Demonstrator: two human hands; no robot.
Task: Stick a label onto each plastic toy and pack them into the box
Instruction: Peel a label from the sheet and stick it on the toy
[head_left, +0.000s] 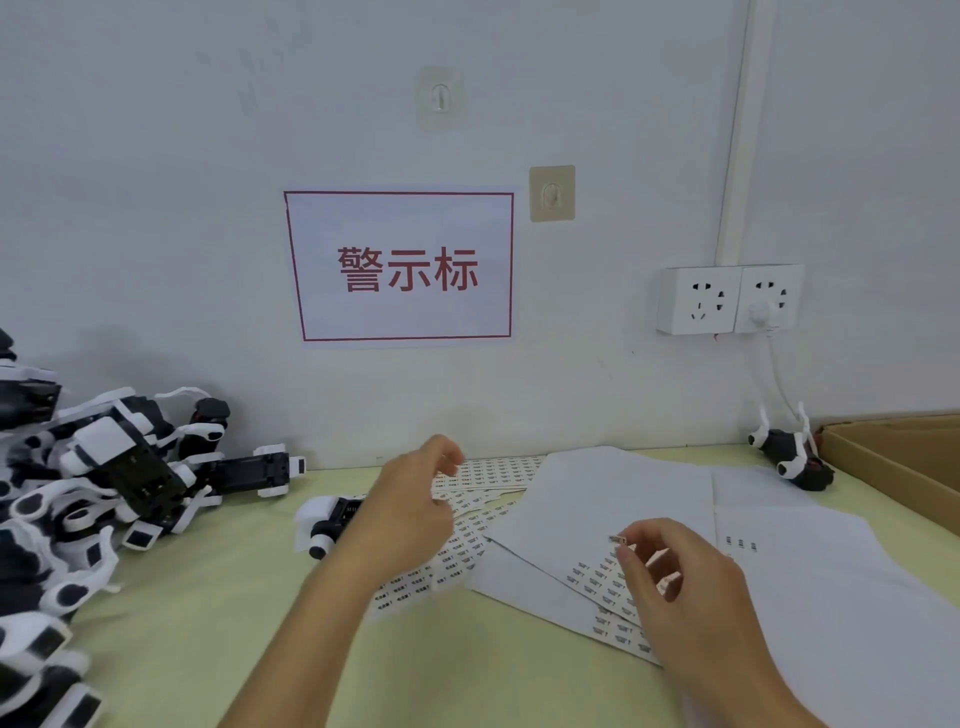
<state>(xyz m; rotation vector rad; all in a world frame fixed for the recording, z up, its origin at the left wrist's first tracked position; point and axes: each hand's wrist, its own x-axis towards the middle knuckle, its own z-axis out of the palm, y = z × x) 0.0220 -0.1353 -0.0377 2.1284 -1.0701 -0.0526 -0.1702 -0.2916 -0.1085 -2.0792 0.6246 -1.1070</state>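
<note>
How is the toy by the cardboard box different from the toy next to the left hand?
The toy by the box sits alone at the far right, beside the cardboard box; the toy by the left hand lies mid-table, partly hidden behind that left hand. Both are black and white plastic.

Both forearms are bare up to the frame edge; the left hand (415, 512) and right hand (691, 587) wear nothing.

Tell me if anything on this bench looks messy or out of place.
The label sheets lie fanned and overlapping at odd angles, and one toy lies apart by the box, far from the pile.
</note>
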